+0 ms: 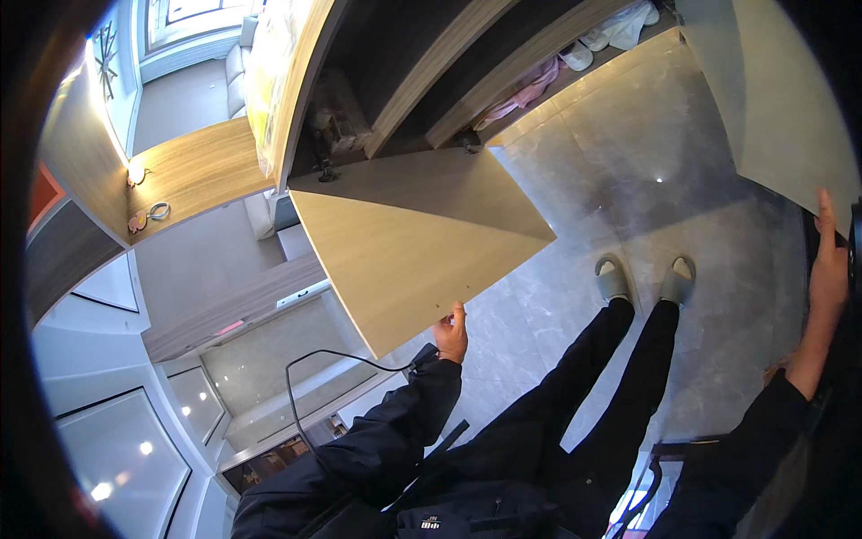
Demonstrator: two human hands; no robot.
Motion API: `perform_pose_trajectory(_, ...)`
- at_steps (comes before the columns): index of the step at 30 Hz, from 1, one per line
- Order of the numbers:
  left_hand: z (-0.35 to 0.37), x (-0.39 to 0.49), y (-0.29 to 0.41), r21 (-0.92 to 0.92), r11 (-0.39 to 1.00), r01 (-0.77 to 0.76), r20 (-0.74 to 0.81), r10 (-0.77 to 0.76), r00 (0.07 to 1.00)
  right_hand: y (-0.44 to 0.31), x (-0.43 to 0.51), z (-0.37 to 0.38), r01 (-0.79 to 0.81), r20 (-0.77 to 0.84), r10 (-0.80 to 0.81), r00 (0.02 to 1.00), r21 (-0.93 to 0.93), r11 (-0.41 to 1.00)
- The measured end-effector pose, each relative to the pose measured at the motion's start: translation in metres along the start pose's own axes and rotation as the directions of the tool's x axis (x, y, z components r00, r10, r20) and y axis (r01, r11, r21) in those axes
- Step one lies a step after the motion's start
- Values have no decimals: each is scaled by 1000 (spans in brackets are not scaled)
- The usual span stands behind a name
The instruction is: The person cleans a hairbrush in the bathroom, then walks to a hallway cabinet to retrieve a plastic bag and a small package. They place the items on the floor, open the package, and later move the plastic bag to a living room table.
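My left hand (451, 335) grips the outer edge of the left wooden cabinet door (397, 263), with the thumb up near the inner face and the other fingers partly hidden. That door stands swung out on dark hinges (328, 174). At the far right, my right hand (830, 269) is at the edge of the right cabinet door (774, 101), which also stands swung out; one finger lies along its face. Between the doors, the shoe cabinet shows its shelves (444, 64). White shoes (577, 56), a pink cloth (528, 87) and a clear plastic bag (630, 28) lie on the lowest one.
A clear box (342, 128) sits inside the cabinet at left. A wooden ledge (209, 155) beside it bears a metal ring (159, 211) and small pink ornaments (138, 221). A black cable (289, 377) runs from my left wrist. My slippered feet (611, 276) stand on grey floor tiles (559, 310).
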State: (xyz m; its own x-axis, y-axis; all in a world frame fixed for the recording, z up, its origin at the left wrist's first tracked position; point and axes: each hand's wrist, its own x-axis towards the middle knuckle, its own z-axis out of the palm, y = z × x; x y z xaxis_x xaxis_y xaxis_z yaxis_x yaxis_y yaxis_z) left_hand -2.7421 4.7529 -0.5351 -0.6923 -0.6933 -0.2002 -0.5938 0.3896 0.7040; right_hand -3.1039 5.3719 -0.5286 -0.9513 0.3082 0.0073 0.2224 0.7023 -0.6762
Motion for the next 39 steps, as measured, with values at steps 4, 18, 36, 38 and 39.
perform_pose_trajectory(4,-7,-3,-8,-24,1000,19,-42,-20,999,9,-5,13,-38,35,39,999,-20,999)
perform_pose_trajectory(18,-13,6,-12,34,998,51,10,-52,999,42,-336,92,-379,770,439,462,-277,883)
perform_pose_trajectory(36,-16,7,-15,90,990,111,-62,-106,992,48,-406,110,-404,779,332,532,-111,908)
perform_pose_trajectory(38,-10,0,-15,79,990,116,-123,-105,987,59,-386,119,-355,766,290,573,-87,931)
perform_pose_trajectory(39,-6,-5,-14,33,989,143,-158,-136,978,67,-373,126,-320,771,274,575,-97,943)
